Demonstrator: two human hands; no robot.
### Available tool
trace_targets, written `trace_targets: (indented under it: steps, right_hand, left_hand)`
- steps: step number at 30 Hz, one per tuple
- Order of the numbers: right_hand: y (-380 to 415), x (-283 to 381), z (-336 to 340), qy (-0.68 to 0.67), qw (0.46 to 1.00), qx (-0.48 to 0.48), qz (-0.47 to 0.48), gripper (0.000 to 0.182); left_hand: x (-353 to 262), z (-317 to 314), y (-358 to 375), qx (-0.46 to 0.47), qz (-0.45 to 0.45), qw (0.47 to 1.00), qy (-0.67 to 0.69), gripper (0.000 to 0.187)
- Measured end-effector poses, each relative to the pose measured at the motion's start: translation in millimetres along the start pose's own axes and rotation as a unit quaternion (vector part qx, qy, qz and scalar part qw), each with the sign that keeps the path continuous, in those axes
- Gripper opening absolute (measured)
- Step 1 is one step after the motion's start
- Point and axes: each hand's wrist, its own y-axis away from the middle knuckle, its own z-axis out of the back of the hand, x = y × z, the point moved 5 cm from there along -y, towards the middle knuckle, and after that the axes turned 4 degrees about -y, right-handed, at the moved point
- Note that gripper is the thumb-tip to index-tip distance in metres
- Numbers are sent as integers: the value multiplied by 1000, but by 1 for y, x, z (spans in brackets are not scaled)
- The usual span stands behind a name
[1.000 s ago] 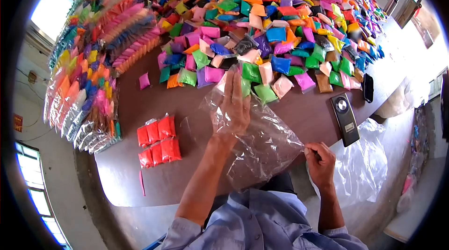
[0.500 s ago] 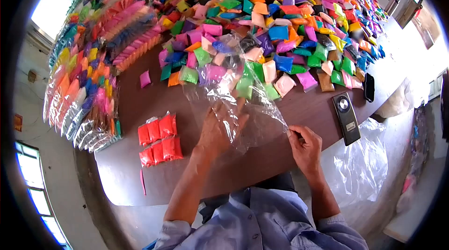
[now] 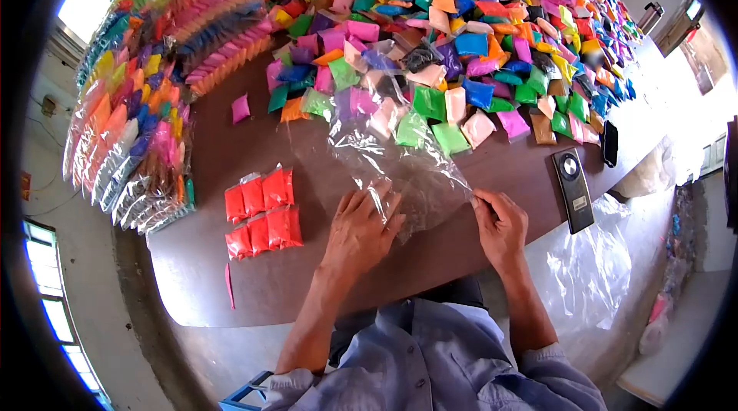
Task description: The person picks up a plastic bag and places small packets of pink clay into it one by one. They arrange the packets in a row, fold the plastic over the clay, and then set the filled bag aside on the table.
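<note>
A large clear plastic bag (image 3: pixel 419 173) spreads between my hands above the brown table. My right hand (image 3: pixel 501 228) pinches its right edge between thumb and fingers. My left hand (image 3: pixel 363 228) lies at the bag's lower left part, palm down, its fingers apart and partly under or against the film. Left of it, red packets (image 3: pixel 264 211) lie in two rows on the table. A thin pink strip (image 3: pixel 230 286) rests below them.
A big heap of colourful packets (image 3: pixel 469 46) covers the far side of the table (image 3: pixel 207 257). Bagged packets (image 3: pixel 127 142) stand at the left. A phone (image 3: pixel 572 189) and a black object (image 3: pixel 609 143) lie at the right. More clear plastic (image 3: pixel 590 265) hangs beyond the edge.
My left hand has drawn back toward me, out from behind more of the bag. The bag's film has shifted and sunk lower. My right hand keeps its pinch. The view has shifted slightly.
</note>
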Motion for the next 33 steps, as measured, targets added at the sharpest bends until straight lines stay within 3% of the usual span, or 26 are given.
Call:
trace_targets:
  steps: [12, 20, 33]
  right_hand:
    - [-5, -3, -3, -33, 999, 30, 4, 18]
    - [-7, -5, -2, -30, 999, 39, 6, 22]
    - [-13, -1, -2, -8, 1000, 26, 5, 19]
  left_hand:
    - [-10, 7, 4, -2, -45, 999, 10, 39]
    - [-18, -27, -16, 58, -163, 985, 11, 50]
    - [-10, -26, -21, 95, -161, 982, 11, 47]
